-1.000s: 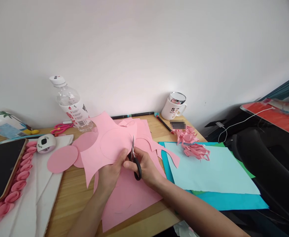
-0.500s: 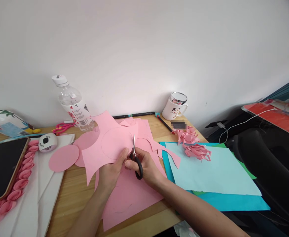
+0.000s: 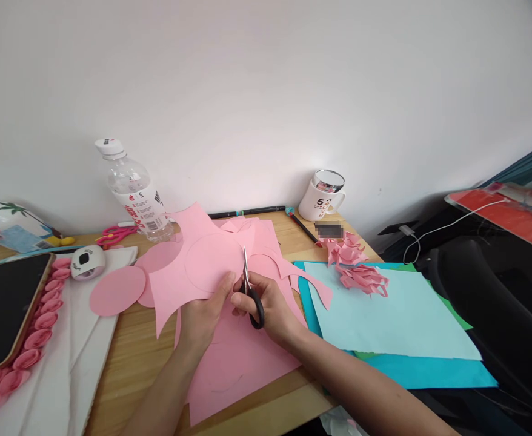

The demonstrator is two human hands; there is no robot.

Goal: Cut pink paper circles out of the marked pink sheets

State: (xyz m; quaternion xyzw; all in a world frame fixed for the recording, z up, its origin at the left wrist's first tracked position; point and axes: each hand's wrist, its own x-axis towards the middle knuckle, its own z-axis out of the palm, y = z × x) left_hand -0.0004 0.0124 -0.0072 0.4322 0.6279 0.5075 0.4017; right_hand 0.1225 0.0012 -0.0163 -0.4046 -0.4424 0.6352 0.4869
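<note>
A pink paper sheet (image 3: 179, 266) with curved cut-away edges and a pencilled circle on it is pinched in my left hand (image 3: 206, 312), thumb on top near the lower right of the circle. My right hand (image 3: 270, 303) grips black-handled scissors (image 3: 257, 309). Their metal blades point up, at the right edge of the sheet beside the drawn circle. Below both hands lie larger pink paper sheets (image 3: 239, 369), one bearing faint pencil curves. Two cut pink circles (image 3: 117, 291) rest to the left, one overlapping the other.
A clear bottle (image 3: 136, 188) and a white mug (image 3: 323, 195) stand near the wall. Crumpled pink scraps (image 3: 361, 275) lie on blue and green sheets (image 3: 393, 315) at right. At left are a phone (image 3: 11, 309), rolled pink paper pieces (image 3: 39, 339) and a small white device (image 3: 88, 262).
The held pink sheet has shifted slightly to the left with my left hand. The scissors have moved a little away from its edge, opening a small gap near the drawn circle.
</note>
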